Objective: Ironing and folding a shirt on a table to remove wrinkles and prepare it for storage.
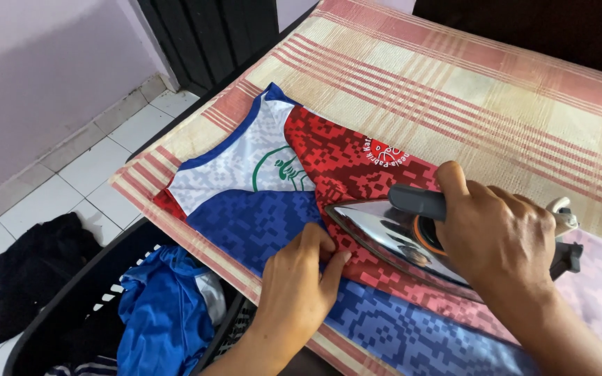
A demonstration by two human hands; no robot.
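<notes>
Head view: your right hand (499, 233) is closed in a full grip around the dark grey handle of the polished metal clothes iron (412, 237), whose soleplate is tilted up on its side, with the pointed tip toward your left hand. The iron rests over the red, blue and white pixel-patterned sports jersey (294, 188), which lies spread flat on the tabletop covered by a beige and red striped cloth (454, 83). Your left hand (301, 278) pinches a fold of the jersey between thumb and fingertips, just beside the iron's tip, where the red panel meets the blue. Below the tabletop's near edge stands a black plastic laundry basket (57, 313) holding a crumpled bright blue garment (161, 313). A black cloth (36, 268) lies on the white tiled floor (92, 167), beside the basket.
</notes>
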